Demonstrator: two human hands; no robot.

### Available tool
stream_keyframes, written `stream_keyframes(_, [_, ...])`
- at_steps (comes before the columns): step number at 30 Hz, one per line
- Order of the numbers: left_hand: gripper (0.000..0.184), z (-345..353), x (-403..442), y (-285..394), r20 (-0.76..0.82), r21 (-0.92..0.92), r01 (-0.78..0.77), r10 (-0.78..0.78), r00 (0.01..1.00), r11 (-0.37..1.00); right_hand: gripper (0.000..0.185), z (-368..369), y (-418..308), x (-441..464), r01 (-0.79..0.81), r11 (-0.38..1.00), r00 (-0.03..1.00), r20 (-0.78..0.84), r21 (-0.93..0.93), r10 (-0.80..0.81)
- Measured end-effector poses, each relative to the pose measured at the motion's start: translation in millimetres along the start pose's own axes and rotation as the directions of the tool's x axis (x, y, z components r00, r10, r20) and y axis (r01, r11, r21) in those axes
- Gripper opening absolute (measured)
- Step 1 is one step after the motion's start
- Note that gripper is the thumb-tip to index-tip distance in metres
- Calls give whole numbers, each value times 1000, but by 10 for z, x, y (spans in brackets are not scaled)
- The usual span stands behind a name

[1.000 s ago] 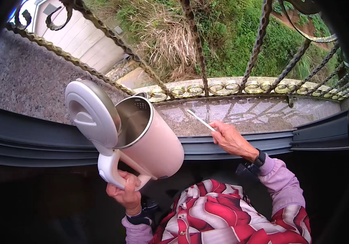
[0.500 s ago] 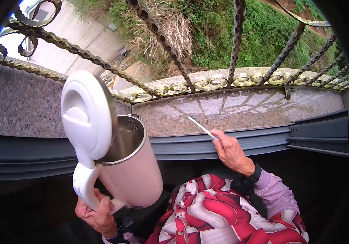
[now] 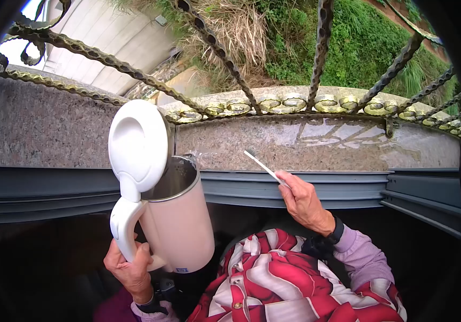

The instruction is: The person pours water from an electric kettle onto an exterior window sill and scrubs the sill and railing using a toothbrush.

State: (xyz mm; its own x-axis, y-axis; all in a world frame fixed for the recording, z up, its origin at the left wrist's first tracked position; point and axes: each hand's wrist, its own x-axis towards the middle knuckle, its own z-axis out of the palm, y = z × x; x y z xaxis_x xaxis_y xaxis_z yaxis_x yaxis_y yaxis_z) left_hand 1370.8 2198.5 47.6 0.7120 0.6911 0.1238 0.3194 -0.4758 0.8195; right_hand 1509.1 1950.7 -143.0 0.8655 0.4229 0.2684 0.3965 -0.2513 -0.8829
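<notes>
My left hand (image 3: 132,268) is closed around the white handle of an electric kettle (image 3: 179,231). The kettle has a pale pink body and a steel inside, and it tilts away from me toward the stone ledge. Its white lid (image 3: 137,145) stands raised. A clear glint, perhaps water, shows at the spout; I cannot be sure. In my right hand (image 3: 306,203), a toothbrush (image 3: 262,165) is pinched by its white handle, its dark bristles pointing up and left over the ledge. Brush and kettle are apart.
A speckled stone ledge (image 3: 230,140) runs beyond a grey window track (image 3: 295,189), with a wet patch (image 3: 338,133) on its right. Twisted metal railing bars (image 3: 220,51) rise along the outer edge. Past them are greenery (image 3: 359,48) and a concrete surface (image 3: 107,40).
The kettle has moved right and tipped further toward the ledge, its lid now more upright. My right hand with the toothbrush has barely shifted. The view has moved slightly.
</notes>
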Motion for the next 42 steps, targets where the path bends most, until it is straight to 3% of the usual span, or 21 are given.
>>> stream_keyframes(3, [23,10,-48,-161,-57,-160,-8,-1,998,987,27,-101,-130,51,-73,965,982,150,-251,114])
stream_keyframes(4, [23,20,-67,-211,-73,-230,-3,-14,997,973,25,-112,-139,93,-58,945,986,127,-323,104])
stream_keyframes(8, [20,-94,-120,-378,-79,-369,-3,-29,996,929,20,-153,-146,422,122,842,976,216,-525,-6])
stream_keyframes(12, [21,-240,-229,-624,-124,-522,-69,5,992,850,12,42,5,804,300,851,882,466,-432,-74])
stream_keyframes(15, [29,-468,-329,-798,-110,-566,-100,45,993,818,21,220,200,1029,247,899,762,646,-362,51])
stream_keyframes(17, [30,-627,-390,-891,-35,-536,-88,82,996,839,13,449,391,1181,296,912,824,558,-284,-93])
stream_keyframes(18, [27,-590,-430,-840,-103,-570,-135,93,990,811,13,587,481,1264,321,916,844,511,-241,-162])
stream_keyframes(19, [28,-584,-469,-826,-145,-562,-161,95,985,811,14,715,508,1390,296,923,837,533,-247,-126])
stream_keyframes(21, [30,-599,-548,-805,-233,-538,-220,107,966,814,15,834,514,1560,367,866,864,470,-340,-182])
stream_keyframes(22, [36,-783,-581,-927,-71,-464,-169,154,986,870,15,802,497,1640,358,843,881,443,-401,-164])
stream_keyframes(23, [36,-798,-646,-933,-123,-469,-187,146,982,863,15,757,434,1672,347,819,897,418,-458,-147])
stream_keyframes(25, [38,-775,-713,-903,-231,-482,-242,144,962,842,11,759,344,1569,331,883,845,521,-331,-122])
stream_keyframes(28, [37,-654,-736,-738,-306,-492,-216,64,950,843,21,795,147,1383,404,911,668,707,-84,-231])
stream_keyframes(29, [38,-630,-740,-733,-296,-502,-221,74,952,836,10,932,347,1373,457,888,633,682,53,-366])
stream_keyframes(31, [39,-626,-772,-743,-275,-512,-227,93,957,828,10,927,423,1491,433,896,695,669,-97,-264])
stream_keyframes(33, [41,-623,-840,-730,-291,-467,-211,76,954,859,10,993,431,1682,407,858,842,492,-314,-220])
stream_keyframes(35, [42,-598,-876,-698,-305,-425,-195,62,950,884,13,1055,341,1768,351,936,776,571,-34,-270])
stream_keyframes(37, [41,-534,-904,-660,-324,-392,-183,51,945,902,13,1314,284,1637,372,916,702,601,148,-382])
stream_keyframes(38, [41,-507,-907,-679,-355,-421,-200,42,934,884,13,1383,230,1600,443,892,645,662,84,-382])
stream_keyframes(41, [40,-442,-895,-607,-368,-425,-211,45,929,881,12,1602,449,1720,469,881,662,634,66,-400])
stream_keyframes(42, [39,-437,-891,-577,-353,-407,-219,69,933,887,12,1517,345,1809,436,891,736,619,-124,-274])
